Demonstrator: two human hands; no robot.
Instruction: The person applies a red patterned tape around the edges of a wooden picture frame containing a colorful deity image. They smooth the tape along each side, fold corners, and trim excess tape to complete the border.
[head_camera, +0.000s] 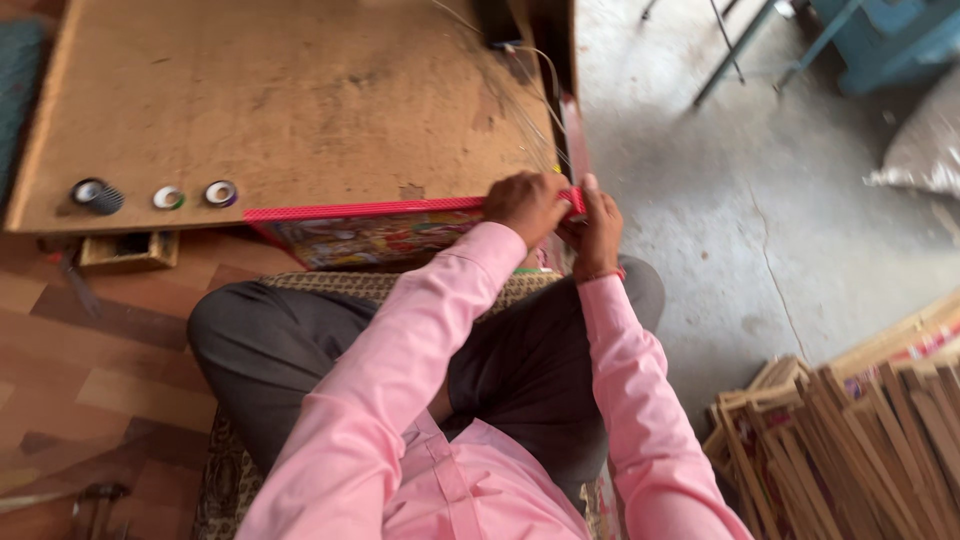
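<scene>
Pink sleeves (400, 400) fill the bottom of the view, and they lead up to two hands at the corner of a red frame (360, 210). That frame has a bright picture (370, 238) in it. It stands on its edge against the front of a brown board tabletop (280, 100), above the person's knees.

Left hand (527, 205) is curled over the top of the frame's right corner, with a clenched grip on it. Right hand (597, 230) pinches the same corner from the side, and its fingers press on the red strip. Both hands touch each other there.

It looks like the step in hand is fixing or pressing that corner. The view is blurry, so I cannot tell if a small tool or nail is hidden under the fingers. The next move would need the frame held firm so the corner does not slip.

Thin wires (540, 100) run over the tabletop near the hands. Three small rolls of tape (168, 197) sit at the left edge, well apart from the hands. A pile of wooden frames (850, 440) lies on the grey floor (760, 200) to the right.
</scene>
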